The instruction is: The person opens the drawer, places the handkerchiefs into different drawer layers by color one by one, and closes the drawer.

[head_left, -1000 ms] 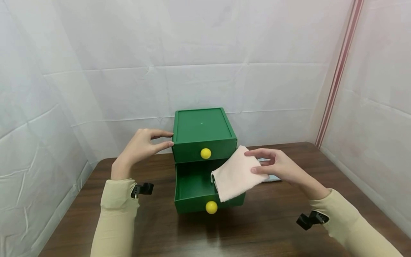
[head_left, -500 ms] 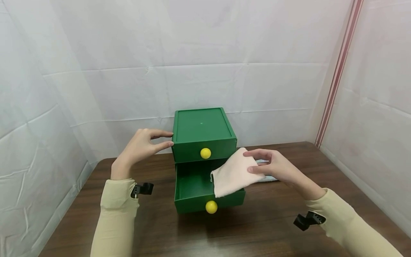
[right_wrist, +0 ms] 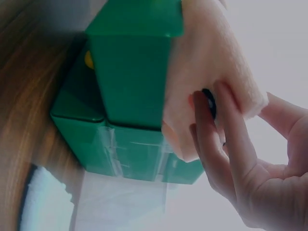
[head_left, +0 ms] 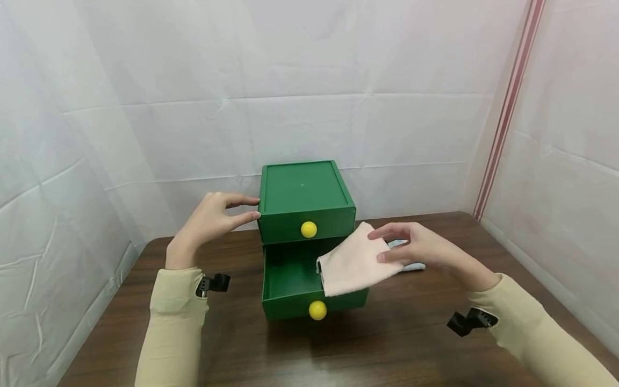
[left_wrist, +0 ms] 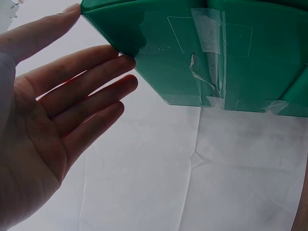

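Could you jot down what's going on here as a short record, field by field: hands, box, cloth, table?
Left hand: fingers straight, tips touching the left side of the green drawer box
Right hand: pinches a folded pink cloth
Cloth position: over the right front corner of the open lower drawer
Upper drawer: closed, yellow knob
Behind right hand: pale blue cloth lying flat
Surface: dark wooden table

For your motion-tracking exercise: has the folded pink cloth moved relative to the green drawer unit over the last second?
Barely. The pink cloth has edged slightly up over the open bottom drawer, in the right hand.
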